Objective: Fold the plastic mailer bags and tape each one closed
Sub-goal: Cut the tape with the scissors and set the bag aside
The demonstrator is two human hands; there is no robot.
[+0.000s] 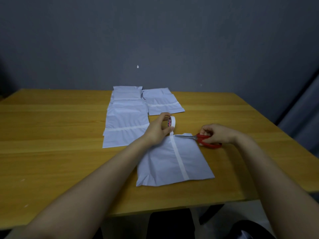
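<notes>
We log the folded mailer bag point(172, 163) flat on the table point(51, 135), near middle, long axis running away from us and leaning slightly left. A tape strip point(178, 157) runs its length up to the tape roll point(171, 122), which the left hand point(158, 131) grips on edge. The right hand point(215, 133) grips red scissors point(202, 138), blades pointing left at the strip. Taped bags point(126, 118) lie beyond.

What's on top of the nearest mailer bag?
A white tape strip runs along the nearest bag to the roll in the left hand. Scissors in the right hand reach over its far edge. The left hand hides its far-left corner.
</notes>
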